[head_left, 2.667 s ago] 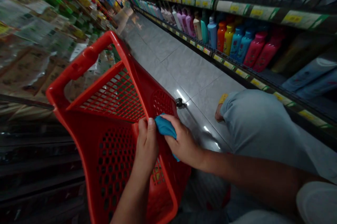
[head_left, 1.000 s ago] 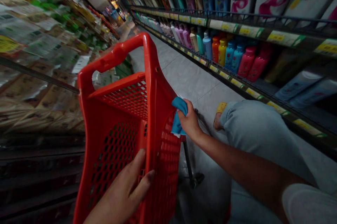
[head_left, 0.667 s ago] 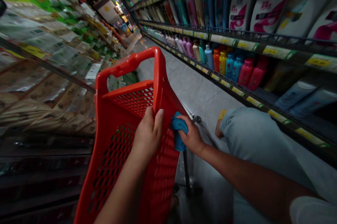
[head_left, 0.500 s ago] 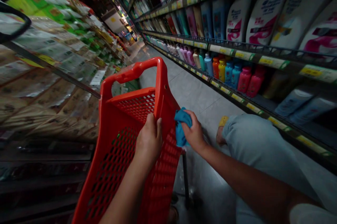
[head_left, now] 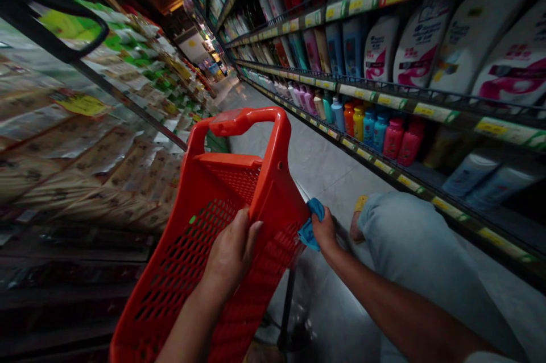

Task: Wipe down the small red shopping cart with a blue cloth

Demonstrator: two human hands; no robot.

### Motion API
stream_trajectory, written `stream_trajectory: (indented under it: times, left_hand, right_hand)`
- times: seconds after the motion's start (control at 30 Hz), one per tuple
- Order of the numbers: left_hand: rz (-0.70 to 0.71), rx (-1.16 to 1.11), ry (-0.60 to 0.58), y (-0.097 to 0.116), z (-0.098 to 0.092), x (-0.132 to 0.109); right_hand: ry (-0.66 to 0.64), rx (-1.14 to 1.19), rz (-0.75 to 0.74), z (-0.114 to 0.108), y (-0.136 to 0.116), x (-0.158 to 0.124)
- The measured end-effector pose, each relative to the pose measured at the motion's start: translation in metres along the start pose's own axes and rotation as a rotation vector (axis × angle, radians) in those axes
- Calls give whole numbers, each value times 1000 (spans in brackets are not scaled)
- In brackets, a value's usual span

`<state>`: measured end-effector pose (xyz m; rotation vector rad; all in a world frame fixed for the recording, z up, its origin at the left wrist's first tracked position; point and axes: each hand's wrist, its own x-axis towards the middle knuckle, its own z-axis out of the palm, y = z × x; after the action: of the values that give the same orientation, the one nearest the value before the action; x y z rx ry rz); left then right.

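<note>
A red plastic shopping basket (head_left: 273, 175) with an arched handle and perforated walls stands tilted in the middle of the view. My left hand (head_left: 230, 249) is closed around its upper rim, the thumb on the near side. To the right, my right hand (head_left: 325, 231) presses a crumpled blue cloth (head_left: 310, 233) against the basket's outer side wall. Part of the cloth is hidden by the fingers. Below the basket a dark metal leg (head_left: 288, 303) reaches down towards the floor.
Shelves of shampoo bottles (head_left: 379, 50) line the right side. Stacked packages (head_left: 106, 164) fill the left, with a black metal frame (head_left: 111, 90) in front. My bent knee (head_left: 409, 232) in light trousers is at the lower right, over the grey floor (head_left: 315, 152).
The cloth in my right hand has moved down and to the right along the basket's side. The basket appears slightly lower and more to the right, with my left hand still on its rim.
</note>
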<state>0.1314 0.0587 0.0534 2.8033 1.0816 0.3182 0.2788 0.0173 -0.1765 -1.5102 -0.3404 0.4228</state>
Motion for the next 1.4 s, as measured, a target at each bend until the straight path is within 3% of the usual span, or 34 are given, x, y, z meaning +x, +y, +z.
stream_trajectory:
  times: [0.1,0.2,0.27,0.4,0.57,0.63,0.73,0.87,0.97,1.07,1.17,1.3,1.4]
  left_hand:
    - [40,5,19,-11,-3,-9]
    - [90,19,51,-18,-6,-18]
    - [100,9,83,-20,-10,-23]
    - [71,-43,44,-17,-22,-31]
    - [57,-29,-6,-5,-38,-33]
    - [37,-25,53,5,-38,-30]
    - [45,-80,249,29,-26,-24]
    - [103,-82,438,59,-6,-21]
    - [63,-94,472,68,-3,-24]
    - [27,-125,441,67,-10,-30]
    - [28,-77,408,65,-21,-36]
    - [75,-43,377,64,-27,-43]
    - [85,-44,415,59,-25,-48]
  right_hand:
    - [15,92,-97,-2,-67,6]
    - [-62,229,-421,-14,-144,6]
    - [-50,237,-537,-25,-173,1]
    - [11,213,-598,-45,-185,5]
    - [31,226,-597,-73,-210,39]
    - [-57,206,-559,-85,-224,49]
    - [-202,151,-566,-100,-237,47]
    - [-195,42,-669,-111,-247,28]
    - [-238,-39,-757,-113,-261,28]
    - [-375,-120,-786,-107,-277,47]
    - [-504,-225,-782,-85,-289,79]
    - [-466,-427,-815,-41,-299,125]
    - [-425,-622,-817,-24,-310,137]
